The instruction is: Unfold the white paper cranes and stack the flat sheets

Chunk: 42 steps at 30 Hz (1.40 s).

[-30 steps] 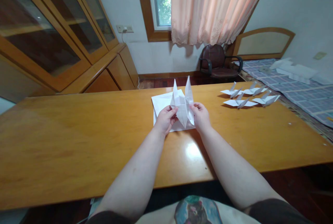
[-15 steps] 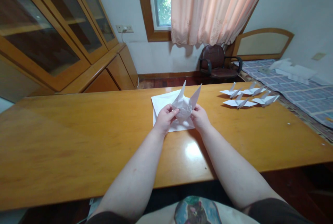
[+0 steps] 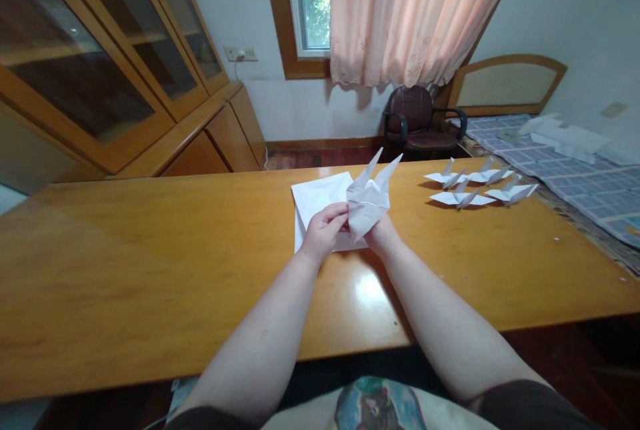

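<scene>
A white folded-paper crane (image 3: pixel 369 207) is held up between both hands, its two long points rising away from me. My left hand (image 3: pixel 327 227) pinches its left edge between thumb and fingers. Behind and below its right side is my right hand (image 3: pixel 383 233), closed on the paper, with most of its fingers hidden by the crane. Under the hands lie white paper sheets (image 3: pixel 313 197) on the wooden table (image 3: pixel 175 270). Several finished white paper cranes (image 3: pixel 457 199) with spread wings stand on the table to the right.
A wooden cabinet (image 3: pixel 190 143) with glass doors stands beyond the table's left side. Past the far edge is a brown armchair (image 3: pixel 410 113). A bed (image 3: pixel 530 143) with a checked cover and white papers (image 3: pixel 570 137) lies at right. Small white scraps dot the table's right end.
The crane has moved right and tilted, so its points now lean to the right and sit closer together. My right hand has slipped further behind it.
</scene>
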Motion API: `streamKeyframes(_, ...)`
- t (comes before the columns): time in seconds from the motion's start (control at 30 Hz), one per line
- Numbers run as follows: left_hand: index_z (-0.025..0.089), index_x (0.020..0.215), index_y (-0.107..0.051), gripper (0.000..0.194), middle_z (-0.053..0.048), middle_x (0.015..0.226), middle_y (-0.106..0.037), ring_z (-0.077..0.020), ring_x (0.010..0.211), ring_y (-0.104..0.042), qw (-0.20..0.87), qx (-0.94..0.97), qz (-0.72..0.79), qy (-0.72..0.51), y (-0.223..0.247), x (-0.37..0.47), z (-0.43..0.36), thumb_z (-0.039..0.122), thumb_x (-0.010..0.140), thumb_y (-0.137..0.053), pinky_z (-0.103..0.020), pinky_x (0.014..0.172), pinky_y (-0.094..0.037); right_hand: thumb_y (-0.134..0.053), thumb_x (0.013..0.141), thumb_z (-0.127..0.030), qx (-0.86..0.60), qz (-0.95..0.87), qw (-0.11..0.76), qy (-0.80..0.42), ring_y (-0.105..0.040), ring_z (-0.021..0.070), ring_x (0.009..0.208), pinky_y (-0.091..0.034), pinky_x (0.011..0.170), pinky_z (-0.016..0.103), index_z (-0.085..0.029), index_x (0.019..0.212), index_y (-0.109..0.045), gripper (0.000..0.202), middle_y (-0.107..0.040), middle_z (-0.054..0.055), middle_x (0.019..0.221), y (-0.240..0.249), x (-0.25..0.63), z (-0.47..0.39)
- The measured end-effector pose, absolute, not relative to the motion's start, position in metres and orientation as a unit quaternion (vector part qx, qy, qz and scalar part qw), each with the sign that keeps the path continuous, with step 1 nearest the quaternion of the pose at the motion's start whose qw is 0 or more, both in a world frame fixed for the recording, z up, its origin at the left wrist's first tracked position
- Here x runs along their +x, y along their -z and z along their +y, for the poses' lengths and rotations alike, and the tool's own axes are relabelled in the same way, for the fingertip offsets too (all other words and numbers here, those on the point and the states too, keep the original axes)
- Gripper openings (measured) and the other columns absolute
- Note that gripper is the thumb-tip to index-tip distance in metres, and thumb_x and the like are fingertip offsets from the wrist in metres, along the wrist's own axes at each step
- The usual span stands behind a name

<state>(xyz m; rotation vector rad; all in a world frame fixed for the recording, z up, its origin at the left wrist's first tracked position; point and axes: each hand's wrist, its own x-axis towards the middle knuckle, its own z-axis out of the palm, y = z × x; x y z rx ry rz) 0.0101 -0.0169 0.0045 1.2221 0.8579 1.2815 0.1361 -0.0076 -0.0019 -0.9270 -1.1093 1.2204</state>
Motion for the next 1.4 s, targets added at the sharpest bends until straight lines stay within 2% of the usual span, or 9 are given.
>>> streamKeyframes(0.07,0.022,0.086,-0.070,0.020,-0.004,0.108,-0.064,-0.0188,0.088,-0.062,0.519,0.560,0.348,-0.544,-0.005,0.009,-0.018,0.023,0.075,-0.054,-0.031,0.069,-0.054,-0.067,0.064,-0.038,-0.372,-0.479,0.571,-0.553,-0.065,0.0225,0.078,-0.055,0.073,0.040,-0.018,0.088,-0.067,0.031,-0.071,0.005,0.091,0.005,0.136,-0.007)
streamKeyframes(0.23,0.023,0.090,-0.068,0.028,-0.004,0.091,-0.062,-0.0168,0.084,-0.058,0.253,0.672,0.436,-0.543,-0.006,0.004,-0.020,0.009,0.070,-0.054,-0.029,0.076,-0.049,-0.069,0.064,-0.033,-0.343,-0.479,0.572,-0.571,-0.063,0.0235,0.090,-0.050,0.086,0.040,-0.021,0.089,-0.068,0.028,-0.069,0.004,0.099,0.002,0.135,-0.010)
streamKeyframes(0.37,0.023,0.106,-0.063,0.044,-0.008,0.118,-0.052,-0.0208,0.099,-0.053,0.127,0.704,0.452,-0.532,-0.006,0.003,-0.021,0.008,0.065,-0.059,-0.034,0.089,-0.044,-0.070,0.062,-0.031,-0.367,-0.471,0.518,-0.612,-0.063,0.0247,0.090,-0.051,0.083,0.039,-0.020,0.091,-0.069,0.031,-0.070,0.005,0.098,0.002,0.134,-0.012)
streamKeyframes(0.47,0.024,0.117,-0.056,0.053,-0.009,0.127,-0.048,-0.0228,0.106,-0.051,0.119,0.716,0.449,-0.520,-0.006,0.004,-0.021,0.010,0.066,-0.061,-0.037,0.095,-0.041,-0.070,0.062,-0.032,-0.381,-0.463,0.498,-0.626,-0.064,0.0241,0.083,-0.051,0.079,0.039,-0.019,0.087,-0.070,0.029,-0.071,0.005,0.090,0.007,0.133,-0.012)
streamKeyframes(0.63,0.026,0.128,-0.048,0.063,-0.007,0.113,-0.059,-0.0243,0.105,-0.054,0.116,0.733,0.454,-0.493,-0.010,0.004,-0.024,0.010,0.069,-0.059,-0.038,0.095,-0.040,-0.068,0.062,-0.027,-0.371,-0.472,0.510,-0.617,-0.064,0.0222,0.080,-0.051,0.077,0.037,-0.017,0.085,-0.070,0.025,-0.071,0.005,0.089,0.015,0.133,-0.009)
streamKeyframes(0.87,0.022,0.122,-0.051,0.051,-0.007,0.114,-0.059,-0.0213,0.107,-0.054,0.083,0.696,0.479,-0.528,-0.013,0.003,-0.026,0.009,0.072,-0.056,-0.036,0.097,-0.042,-0.073,0.056,-0.026,-0.413,-0.413,0.615,-0.530,-0.056,0.0126,0.060,-0.046,0.059,0.025,-0.020,0.074,-0.059,0.024,-0.063,-0.004,0.065,0.014,0.138,-0.003)
streamKeyframes(1.1,0.021,0.112,-0.054,0.046,-0.006,0.105,-0.059,-0.0208,0.099,-0.057,0.066,0.674,0.497,-0.543,-0.008,0.004,-0.023,0.016,0.068,-0.067,-0.034,0.089,-0.046,-0.062,0.068,-0.058,-0.313,-0.351,0.539,-0.699,-0.057,0.0141,0.057,-0.046,0.054,0.026,-0.019,0.076,-0.060,0.039,-0.062,0.001,0.065,0.007,0.141,-0.007)
streamKeyframes(1.27,0.018,0.112,-0.052,0.043,-0.008,0.104,-0.058,-0.0218,0.100,-0.056,0.061,0.670,0.507,-0.539,-0.006,0.002,-0.021,0.017,0.070,-0.065,-0.036,0.090,-0.045,-0.074,0.065,-0.037,-0.365,-0.382,0.568,-0.631,-0.045,0.0067,0.044,-0.039,0.045,0.019,-0.018,0.066,-0.057,0.025,-0.052,-0.006,0.052,0.014,0.141,-0.004)
streamKeyframes(1.4,0.017,0.117,-0.050,0.048,-0.010,0.109,-0.057,-0.0231,0.104,-0.054,0.064,0.678,0.506,-0.529,-0.006,0.001,-0.021,0.023,0.072,-0.066,-0.036,0.092,-0.044,-0.070,0.068,-0.042,-0.345,-0.350,0.548,-0.677,-0.055,0.0104,0.055,-0.045,0.053,0.022,-0.018,0.071,-0.059,0.027,-0.060,-0.002,0.061,0.015,0.141,-0.004)
